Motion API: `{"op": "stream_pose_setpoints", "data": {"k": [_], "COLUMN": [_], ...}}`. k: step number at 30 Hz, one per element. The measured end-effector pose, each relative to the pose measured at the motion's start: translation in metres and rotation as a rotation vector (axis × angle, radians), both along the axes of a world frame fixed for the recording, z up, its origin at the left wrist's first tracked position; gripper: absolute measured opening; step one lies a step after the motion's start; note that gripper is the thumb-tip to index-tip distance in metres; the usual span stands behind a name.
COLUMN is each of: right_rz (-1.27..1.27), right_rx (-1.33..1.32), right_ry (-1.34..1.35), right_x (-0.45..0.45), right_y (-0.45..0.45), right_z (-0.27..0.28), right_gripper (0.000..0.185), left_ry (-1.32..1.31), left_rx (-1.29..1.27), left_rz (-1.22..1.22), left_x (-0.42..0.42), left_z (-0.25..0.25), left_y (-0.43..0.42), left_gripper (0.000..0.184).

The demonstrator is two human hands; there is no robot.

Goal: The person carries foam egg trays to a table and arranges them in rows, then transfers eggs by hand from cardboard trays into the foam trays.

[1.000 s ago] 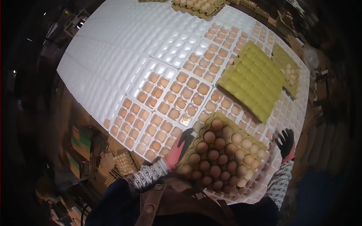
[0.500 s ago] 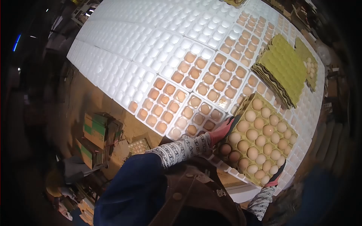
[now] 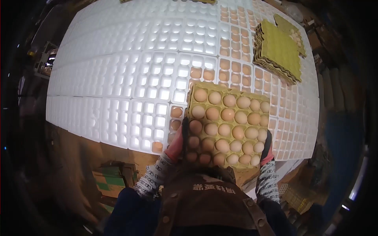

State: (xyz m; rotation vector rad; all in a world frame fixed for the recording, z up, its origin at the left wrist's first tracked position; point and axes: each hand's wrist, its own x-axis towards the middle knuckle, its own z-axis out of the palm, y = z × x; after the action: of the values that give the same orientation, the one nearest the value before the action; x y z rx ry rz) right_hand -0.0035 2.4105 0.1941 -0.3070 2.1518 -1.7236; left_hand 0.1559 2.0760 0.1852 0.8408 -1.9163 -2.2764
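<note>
A yellowish pulp egg tray [image 3: 215, 87] full of eggs [image 3: 227, 114] is held level in front of my apron. My left hand [image 3: 176, 143], in a pink and black glove, grips its left edge. On the opposite edge my right hand [image 3: 268, 150], gloved alike, is closed round the side. Fingertips of both hands are partly hidden by the tray. Beneath and beyond it spread white moulded trays [image 3: 155, 53] with square cells. Brown eggs [image 3: 176, 112] sit in some cells just left of the held tray, and the tray covers other filled cells.
A stack of pulp trays [image 3: 277, 51] stands on the white trays at the back right, with a few eggs [image 3: 295, 36] on another pulp tray beside it. Green-and-brown cartons [image 3: 112, 179] are on the floor at lower left. The white surface's front edge runs close to my body.
Both hands have carried the full egg tray left and turned it squarer to my body. My view has turned right too, so the white trays appear rotated.
</note>
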Motion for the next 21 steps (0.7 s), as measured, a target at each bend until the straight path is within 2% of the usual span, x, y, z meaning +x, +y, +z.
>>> {"op": "stream_pose_setpoints", "data": {"k": [1,3,4,5,6,8,10,12,13,16,17,18,19,20,21], "right_rz": [-0.008,-0.086,-0.119,-0.201,-0.287,0.054,0.42,0.721,0.854,0.904,0.73,0.509,0.406,0.297,0.418], "right_rx": [0.016,0.058,0.078,0.03,-0.016,0.247,0.502,0.74,0.882,0.714,0.527,0.306,0.106,-0.087,-0.172], "right_ry": [-0.019,-0.15,-0.219,-0.152,-0.088,0.311,0.666,0.975,0.832,0.976,0.996,0.62,0.212,-0.199,-0.216], "right_x": [-0.003,-0.02,-0.033,-0.046,-0.056,-0.069,-0.074,-0.087,-0.095,-0.101,-0.097,-0.086,-0.088,-0.092,-0.095], "right_y": [-0.007,-0.015,-0.021,-0.036,-0.057,-0.112,-0.169,-0.195,-0.196,-0.174,-0.159,-0.153,-0.145,-0.136,-0.137], "right_z": [0.004,0.031,0.051,0.071,0.091,0.117,0.129,0.096,0.098,0.116,0.121,0.138,0.14,0.139,0.135], "right_gripper": [0.036,0.035,0.035,0.037,0.039,0.044,0.049,0.057,0.061,0.062,0.058,0.05,0.043,0.037,0.034], "left_ry": [-0.011,-0.339,0.025,0.172,0.183,0.384,0.398,0.349,0.423,0.356,0.445,0.354,0.351,0.226,0.101], "left_rx": [-0.173,-0.344,-0.468,-0.618,-0.824,-0.93,-1.111,-1.214,-1.215,-0.834,-0.564,-0.042,0.095,0.031,-0.027], "left_rz": [-0.176,-0.342,-0.229,-0.128,-0.108,-0.268,-0.575,-0.834,-0.898,-0.616,-0.453,-0.252,-0.335,-0.345,-0.362], "left_x": [-0.001,-0.021,-0.031,-0.05,-0.071,-0.105,-0.137,-0.155,-0.157,-0.127,-0.121,-0.114,-0.113,-0.107,-0.102], "left_z": [0.0,0.012,0.021,0.046,0.066,0.083,0.078,0.076,0.082,0.115,0.097,0.09,0.089,0.086,0.093], "left_y": [-0.021,-0.059,-0.072,-0.084,-0.092,-0.101,-0.106,-0.111,-0.112,-0.102,-0.112,-0.118,-0.126,-0.121,-0.112], "left_gripper": [0.051,0.04,0.033,0.032,0.034,0.045,0.054,0.059,0.061,0.053,0.043,0.032,0.03,0.028,0.028]}}
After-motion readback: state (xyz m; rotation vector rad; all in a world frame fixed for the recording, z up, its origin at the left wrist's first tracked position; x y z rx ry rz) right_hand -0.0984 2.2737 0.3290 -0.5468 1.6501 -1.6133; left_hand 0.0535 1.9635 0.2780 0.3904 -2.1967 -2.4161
